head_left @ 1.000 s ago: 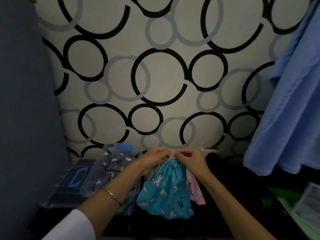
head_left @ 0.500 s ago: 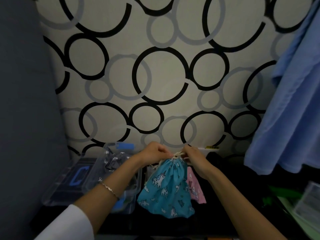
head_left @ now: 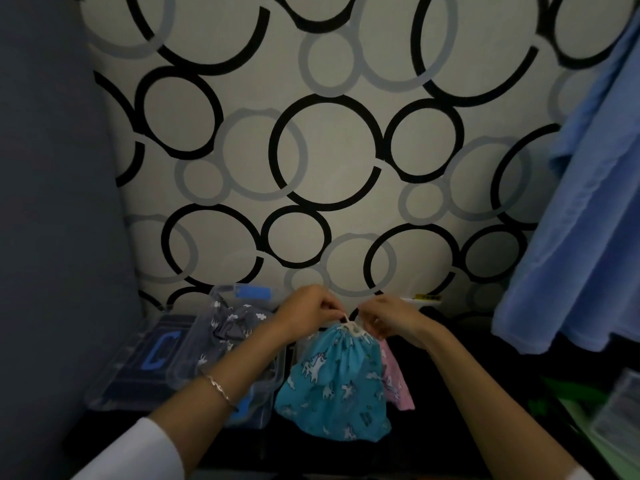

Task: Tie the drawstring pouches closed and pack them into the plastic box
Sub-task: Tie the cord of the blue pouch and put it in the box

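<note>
A blue unicorn-print drawstring pouch [head_left: 334,379] hangs low in the middle, its neck gathered. My left hand [head_left: 306,308] pinches the white drawstring [head_left: 349,323] on the left of the neck, and my right hand [head_left: 388,315] pinches it on the right. A pink pouch [head_left: 394,382] lies partly hidden behind the blue one. At the left stands the clear plastic box [head_left: 194,358], and a grey patterned pouch [head_left: 228,327] lies inside it.
The box lid [head_left: 138,365] with a blue clip lies flat left of the box. A blue cloth [head_left: 581,220] hangs at the right. A wall with a ring pattern rises close behind. Green items and a clear packet [head_left: 620,410] sit at the lower right.
My hands have drawn slightly apart at the pouch neck, pulling the drawstring ends sideways. The pouch stays in about the same place.
</note>
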Tool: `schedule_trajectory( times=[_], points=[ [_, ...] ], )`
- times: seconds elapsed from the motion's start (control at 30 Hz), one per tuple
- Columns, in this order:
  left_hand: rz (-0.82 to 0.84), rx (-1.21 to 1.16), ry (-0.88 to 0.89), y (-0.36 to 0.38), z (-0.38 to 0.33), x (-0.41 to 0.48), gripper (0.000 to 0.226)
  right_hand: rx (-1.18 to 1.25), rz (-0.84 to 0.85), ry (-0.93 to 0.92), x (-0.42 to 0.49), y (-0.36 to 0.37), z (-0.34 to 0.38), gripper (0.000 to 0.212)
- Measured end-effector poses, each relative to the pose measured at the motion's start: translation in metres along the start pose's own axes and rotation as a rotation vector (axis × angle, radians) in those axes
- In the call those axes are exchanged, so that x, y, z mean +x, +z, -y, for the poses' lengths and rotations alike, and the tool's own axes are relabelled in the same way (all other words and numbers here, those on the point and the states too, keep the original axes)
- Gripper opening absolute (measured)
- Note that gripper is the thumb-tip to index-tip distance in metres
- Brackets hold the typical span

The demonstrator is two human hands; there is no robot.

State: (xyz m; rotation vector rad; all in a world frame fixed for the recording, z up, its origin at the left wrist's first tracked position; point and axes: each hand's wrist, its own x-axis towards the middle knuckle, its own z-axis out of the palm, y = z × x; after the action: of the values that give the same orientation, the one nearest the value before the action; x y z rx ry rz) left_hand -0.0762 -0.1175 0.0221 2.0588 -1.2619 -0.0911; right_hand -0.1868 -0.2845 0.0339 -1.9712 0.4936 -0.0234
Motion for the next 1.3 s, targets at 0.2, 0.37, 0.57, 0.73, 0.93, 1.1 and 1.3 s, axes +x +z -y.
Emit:
schedule_trajectory(
  times=[0.2,0.37,0.57,0.73,0.93,1.1,1.3],
  points=[
    [0.015,0.010,-0.066,0.009,-0.006,-0.004,0.018,-0.186,0.203,0.240,0.018,0.008,-0.001,0.030],
    [0.024,-0.099,-0.071,0.012,-0.009,-0.009,0.016,-0.155,0.256,0.357,0.019,0.005,-0.005,0.031],
    [0.022,-0.257,-0.128,0.019,-0.009,-0.007,0.019,-0.185,0.368,0.377,0.015,0.004,-0.006,0.019],
    [0.004,-0.336,-0.102,0.024,-0.010,-0.007,0.025,-0.100,0.255,0.137,0.015,0.006,-0.009,0.022],
    [0.030,-0.465,-0.154,0.029,-0.007,-0.009,0.038,-0.108,0.128,-0.103,0.008,0.005,-0.015,0.017],
    [0.028,-0.474,-0.244,0.033,-0.005,-0.005,0.037,-0.130,0.061,-0.173,0.001,0.007,-0.017,0.009],
    [0.141,-0.584,-0.431,0.024,-0.014,0.001,0.011,-0.176,-0.057,-0.223,-0.002,0.012,-0.019,0.011]
  ],
)
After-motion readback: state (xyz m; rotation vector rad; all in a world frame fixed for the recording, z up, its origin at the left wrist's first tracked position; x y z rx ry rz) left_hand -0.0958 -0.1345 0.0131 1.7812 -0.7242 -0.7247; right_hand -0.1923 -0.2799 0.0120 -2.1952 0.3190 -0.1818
